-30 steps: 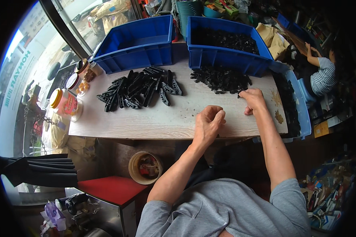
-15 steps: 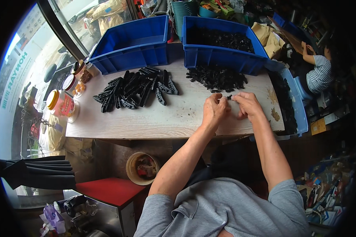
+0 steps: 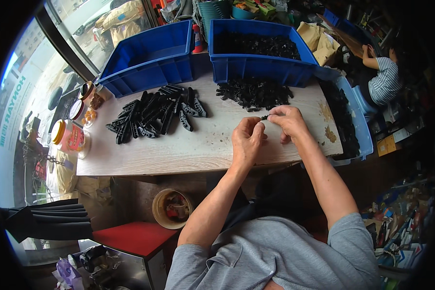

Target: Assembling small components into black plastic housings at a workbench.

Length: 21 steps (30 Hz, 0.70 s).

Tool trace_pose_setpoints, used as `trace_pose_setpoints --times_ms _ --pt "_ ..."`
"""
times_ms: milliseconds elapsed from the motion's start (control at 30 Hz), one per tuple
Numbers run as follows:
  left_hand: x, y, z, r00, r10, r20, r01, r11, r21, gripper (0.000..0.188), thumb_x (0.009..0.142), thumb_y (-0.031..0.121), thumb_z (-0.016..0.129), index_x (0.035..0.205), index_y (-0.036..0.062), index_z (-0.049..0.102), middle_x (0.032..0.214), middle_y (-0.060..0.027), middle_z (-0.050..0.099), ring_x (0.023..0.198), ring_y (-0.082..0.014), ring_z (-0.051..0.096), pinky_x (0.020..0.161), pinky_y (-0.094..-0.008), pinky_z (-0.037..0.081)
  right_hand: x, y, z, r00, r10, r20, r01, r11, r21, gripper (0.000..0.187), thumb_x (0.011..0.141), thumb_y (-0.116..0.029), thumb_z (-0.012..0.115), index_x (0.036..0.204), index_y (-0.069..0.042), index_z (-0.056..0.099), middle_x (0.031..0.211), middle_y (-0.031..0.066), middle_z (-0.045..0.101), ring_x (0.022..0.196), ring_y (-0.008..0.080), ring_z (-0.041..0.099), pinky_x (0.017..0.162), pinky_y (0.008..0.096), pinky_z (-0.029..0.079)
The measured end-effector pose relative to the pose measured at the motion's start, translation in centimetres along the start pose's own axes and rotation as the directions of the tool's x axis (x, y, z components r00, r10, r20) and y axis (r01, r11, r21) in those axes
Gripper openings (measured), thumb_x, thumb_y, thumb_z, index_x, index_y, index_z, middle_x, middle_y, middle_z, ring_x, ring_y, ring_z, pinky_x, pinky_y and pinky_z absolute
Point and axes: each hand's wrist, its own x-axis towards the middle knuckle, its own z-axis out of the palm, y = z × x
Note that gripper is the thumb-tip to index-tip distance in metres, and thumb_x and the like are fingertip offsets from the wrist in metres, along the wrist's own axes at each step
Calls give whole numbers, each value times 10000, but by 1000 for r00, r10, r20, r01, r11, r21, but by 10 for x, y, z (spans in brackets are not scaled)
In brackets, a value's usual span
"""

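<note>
Just in front of a pile of small black plastic parts [image 3: 256, 93], my two hands work close together over the table. Between their fingertips shows a small black plastic part [image 3: 264, 117]. My right hand [image 3: 291, 124] pinches it with thumb and forefinger, the other fingers curled below. My left hand [image 3: 247, 141] is closed, its thumb and fingers pressed together at the part's left side; what lies inside its grip is hidden. Farther left is a heap of longer black plastic pieces with grey markings [image 3: 152, 112], apart from both hands.
Along the table's back stand a blue bin [image 3: 171, 72] and another blue bin [image 3: 261, 69] full of black parts. Lidded jars [image 3: 70, 137] line the left edge. A pale blue tub [image 3: 360, 121] adjoins the right edge. A person [image 3: 383, 79] in stripes sits beyond it.
The whole view has shifted slightly, so the table appears farther left. My right fingertips have come closer to my left hand and now cover more of the small part.
</note>
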Motion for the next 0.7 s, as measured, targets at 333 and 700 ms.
trace_pose_setpoints --times_ms 333,700 --pt "-4 -6 6 848 522 89 -482 693 535 360 846 18 657 1202 32 598 1281 -203 553 987 -343 639 785 -364 545 2 11 -15 987 -42 152 24 992 121 150 853 -187 667 833 -40 646 555 32 520 373 151 446 379 340 463" --pt "-10 3 5 947 272 173 -318 874 367 137 916 57 653 1035 -10 641 895 -96 694 784 -145 654 661 -274 519 -18 24 -10 932 -231 280 123 927 355 185 876 -205 620 778 -48 621 534 8 514 410 90 444 396 236 338"
